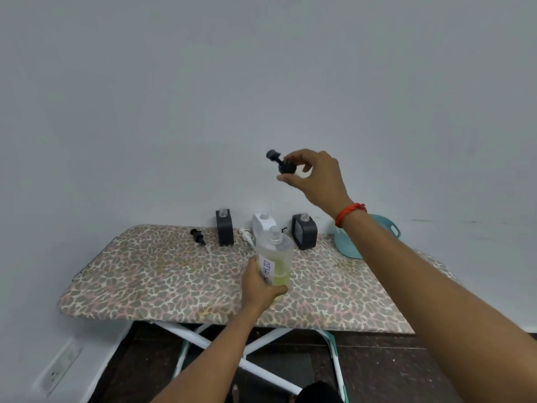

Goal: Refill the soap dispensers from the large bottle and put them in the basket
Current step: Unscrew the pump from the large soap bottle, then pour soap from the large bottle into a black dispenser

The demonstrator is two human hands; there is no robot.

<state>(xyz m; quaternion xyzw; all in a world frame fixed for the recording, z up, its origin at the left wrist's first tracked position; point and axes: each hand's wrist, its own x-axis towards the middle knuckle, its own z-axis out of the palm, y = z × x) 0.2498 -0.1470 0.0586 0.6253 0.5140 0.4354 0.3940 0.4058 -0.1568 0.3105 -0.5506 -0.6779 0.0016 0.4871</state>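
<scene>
My left hand [260, 286] grips the large clear bottle [276, 261] of yellow soap, upright on the table with its neck uncapped. My right hand [312, 175] is raised well above the table and pinches a black pump head [283, 163]. Three dispensers stand uncapped along the far edge: a black one [224, 229] at the left, a white one [263, 225] partly behind the large bottle, and a black one [304, 231] at the right. The teal basket [390, 228] sits at the far right, mostly hidden by my right forearm.
A black pump head [198, 236] lies left of the left dispenser. A white pump head [246, 233] lies between the left and white dispensers. The leopard-print table [162, 280] stands against a white wall. A wall socket [59, 370] is low at the left.
</scene>
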